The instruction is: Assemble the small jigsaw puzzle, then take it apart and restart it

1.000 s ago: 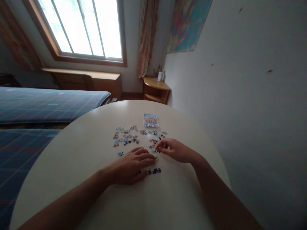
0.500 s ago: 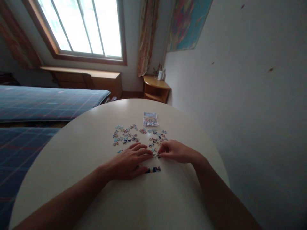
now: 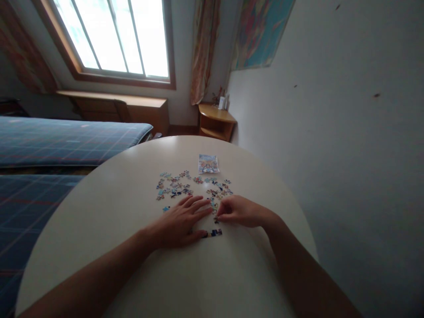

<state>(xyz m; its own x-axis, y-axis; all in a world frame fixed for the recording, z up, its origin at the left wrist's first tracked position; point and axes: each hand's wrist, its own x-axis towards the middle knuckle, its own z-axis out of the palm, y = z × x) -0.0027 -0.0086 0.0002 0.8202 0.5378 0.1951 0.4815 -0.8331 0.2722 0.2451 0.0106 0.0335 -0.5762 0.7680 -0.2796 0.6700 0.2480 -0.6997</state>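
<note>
My left hand [image 3: 185, 221] lies flat with its fingers spread, its thumb touching a joined strip of puzzle pieces [image 3: 213, 232] and partly covering it. Pinched between the thumb and forefinger of my right hand [image 3: 236, 211] is a small jigsaw piece [image 3: 216, 219], held just above the strip. Beyond my hands are loose jigsaw pieces in a left cluster [image 3: 175, 187] and a right cluster [image 3: 220, 189]. One blue piece [image 3: 166, 209] sits apart, beside my left fingers. Farther back lies a picture card [image 3: 208, 164] with a light blue, cartoon-like print.
All this is on a round white table [image 3: 132, 274]. Left of it stand beds with plaid mattresses [image 3: 66, 139]. A wooden corner shelf [image 3: 217, 115] and a desk [image 3: 132, 100] are behind, and a white wall [image 3: 331, 154] runs along the right.
My right hand has drawn a jigsaw piece slightly nearer, from the right cluster toward the strip. My left hand has shifted a little back and left, uncovering slightly more of the table around the strip.
</note>
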